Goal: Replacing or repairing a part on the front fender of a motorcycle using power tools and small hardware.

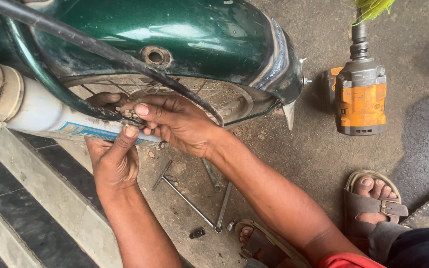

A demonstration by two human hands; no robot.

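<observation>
Both sets of fingers pinch a small metal part just below the dark frame tube. The left hand presses up with its thumb; the right hand closes over it from the other side. Beside them run the exhaust pipe, the spoked wheel and the green fender. Wrenches lie on the ground, an orange impact driver well apart.

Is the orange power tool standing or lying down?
Lying down: the orange power tool rests flat on the ground, nose pointing away.
</observation>
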